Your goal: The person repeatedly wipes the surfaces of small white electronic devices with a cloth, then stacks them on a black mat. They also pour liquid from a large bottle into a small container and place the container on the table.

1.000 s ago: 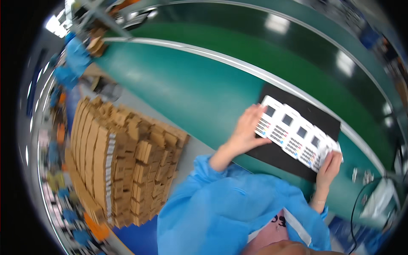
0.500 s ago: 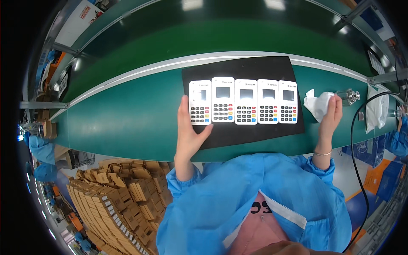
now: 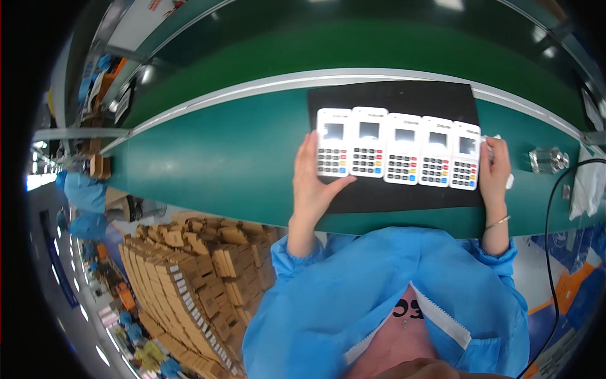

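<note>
left hand [image 3: 310, 191] spread and right hand [image 3: 495, 170] pinching white cloth [image 3: 509, 182] flank five card terminals [image 3: 403, 149], green bench [image 3: 214, 161] open leftward.

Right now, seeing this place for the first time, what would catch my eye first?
Probably the five white card machines, lined up on a black mat right of centre, between the left grip and the right grip. Next, the bright blue jacket along the bottom, then the brown cardboard stack at lower left.
</note>
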`<action>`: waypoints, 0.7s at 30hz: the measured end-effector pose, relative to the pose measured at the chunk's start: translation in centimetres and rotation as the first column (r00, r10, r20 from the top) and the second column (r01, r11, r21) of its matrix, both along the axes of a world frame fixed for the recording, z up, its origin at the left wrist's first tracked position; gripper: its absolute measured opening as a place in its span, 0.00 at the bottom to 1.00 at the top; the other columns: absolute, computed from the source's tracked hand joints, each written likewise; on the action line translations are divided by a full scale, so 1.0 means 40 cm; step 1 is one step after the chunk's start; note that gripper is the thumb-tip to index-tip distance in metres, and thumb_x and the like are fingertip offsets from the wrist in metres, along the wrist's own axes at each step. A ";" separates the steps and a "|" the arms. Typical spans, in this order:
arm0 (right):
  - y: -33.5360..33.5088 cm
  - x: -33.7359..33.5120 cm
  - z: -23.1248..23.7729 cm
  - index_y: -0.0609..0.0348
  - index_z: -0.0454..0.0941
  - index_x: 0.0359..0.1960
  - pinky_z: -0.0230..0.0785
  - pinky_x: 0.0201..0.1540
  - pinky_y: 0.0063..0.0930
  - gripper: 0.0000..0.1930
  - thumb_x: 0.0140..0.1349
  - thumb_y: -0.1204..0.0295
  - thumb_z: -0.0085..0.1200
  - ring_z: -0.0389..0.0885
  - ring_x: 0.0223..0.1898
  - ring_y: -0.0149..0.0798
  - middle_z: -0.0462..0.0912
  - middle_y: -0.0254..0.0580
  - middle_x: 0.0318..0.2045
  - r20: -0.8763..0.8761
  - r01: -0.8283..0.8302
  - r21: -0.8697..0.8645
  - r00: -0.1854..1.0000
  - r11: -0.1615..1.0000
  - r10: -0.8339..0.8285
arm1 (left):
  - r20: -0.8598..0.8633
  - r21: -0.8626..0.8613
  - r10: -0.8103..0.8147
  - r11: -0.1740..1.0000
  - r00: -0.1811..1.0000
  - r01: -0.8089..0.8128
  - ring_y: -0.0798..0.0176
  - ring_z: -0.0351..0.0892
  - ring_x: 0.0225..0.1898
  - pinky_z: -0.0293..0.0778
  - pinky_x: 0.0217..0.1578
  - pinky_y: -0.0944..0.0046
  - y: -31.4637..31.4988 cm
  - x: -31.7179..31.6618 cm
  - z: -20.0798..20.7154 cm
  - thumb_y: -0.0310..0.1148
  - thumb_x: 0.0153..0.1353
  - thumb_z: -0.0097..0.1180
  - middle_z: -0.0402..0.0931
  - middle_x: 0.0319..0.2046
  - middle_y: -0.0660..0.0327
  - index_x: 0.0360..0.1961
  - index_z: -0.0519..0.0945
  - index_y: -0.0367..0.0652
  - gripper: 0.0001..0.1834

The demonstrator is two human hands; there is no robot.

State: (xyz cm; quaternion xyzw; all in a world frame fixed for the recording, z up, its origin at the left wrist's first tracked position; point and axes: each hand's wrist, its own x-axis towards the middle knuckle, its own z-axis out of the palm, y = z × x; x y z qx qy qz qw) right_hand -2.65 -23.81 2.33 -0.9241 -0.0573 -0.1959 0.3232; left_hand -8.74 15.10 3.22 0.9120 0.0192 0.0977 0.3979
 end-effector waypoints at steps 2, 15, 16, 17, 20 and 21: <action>-0.005 0.001 -0.014 0.65 0.78 0.46 0.74 0.35 0.32 0.07 0.74 0.73 0.54 0.80 0.36 0.43 0.79 0.47 0.38 -0.044 0.004 0.031 0.999 1.000 -0.002 | 0.048 0.001 -0.020 1.000 0.999 0.020 0.44 0.66 0.70 0.65 0.69 0.50 0.007 0.000 -0.004 0.33 0.40 0.83 0.66 0.70 0.47 0.77 0.56 0.39 0.64; 0.013 -0.008 0.010 0.67 0.78 0.44 0.75 0.42 0.32 0.05 0.69 0.80 0.56 0.82 0.39 0.48 0.80 0.50 0.40 0.083 0.044 0.066 0.995 0.997 -0.050 | -0.010 -0.020 -0.016 1.000 1.000 0.016 0.43 0.63 0.71 0.61 0.70 0.48 0.002 0.000 -0.007 0.32 0.41 0.83 0.64 0.71 0.47 0.80 0.47 0.38 0.69; 0.014 -0.018 0.020 0.67 0.79 0.45 0.75 0.42 0.32 0.06 0.68 0.80 0.57 0.82 0.39 0.47 0.81 0.50 0.40 0.115 0.009 0.062 0.993 0.998 -0.016 | -0.017 -0.019 -0.020 1.000 1.000 0.020 0.42 0.62 0.71 0.61 0.70 0.48 -0.001 0.000 -0.009 0.32 0.41 0.83 0.64 0.71 0.47 0.79 0.47 0.37 0.69; 0.019 -0.026 0.032 0.66 0.79 0.45 0.75 0.41 0.32 0.06 0.68 0.81 0.57 0.82 0.39 0.47 0.81 0.50 0.40 0.145 -0.031 0.061 0.989 0.998 0.022 | -0.023 -0.014 -0.021 1.000 1.000 0.020 0.41 0.62 0.71 0.61 0.70 0.47 -0.002 0.001 -0.008 0.33 0.41 0.83 0.64 0.71 0.47 0.79 0.47 0.36 0.69; 0.065 -0.037 0.071 0.62 0.81 0.47 0.75 0.40 0.36 0.12 0.60 0.82 0.61 0.81 0.38 0.46 0.81 0.46 0.40 0.196 -0.216 -0.108 0.952 0.970 0.234 | -0.029 0.004 -0.032 0.999 0.999 0.032 0.42 0.61 0.71 0.60 0.70 0.47 -0.009 0.004 -0.008 0.34 0.42 0.83 0.64 0.71 0.48 0.79 0.47 0.37 0.69; 0.091 -0.032 0.086 0.61 0.82 0.46 0.73 0.42 0.36 0.13 0.58 0.82 0.61 0.80 0.39 0.45 0.81 0.44 0.40 0.168 -0.263 -0.171 0.942 0.950 0.291 | -0.030 0.011 -0.039 0.999 0.999 0.040 0.42 0.61 0.71 0.61 0.70 0.47 -0.006 0.007 -0.011 0.34 0.42 0.83 0.63 0.72 0.47 0.79 0.48 0.37 0.68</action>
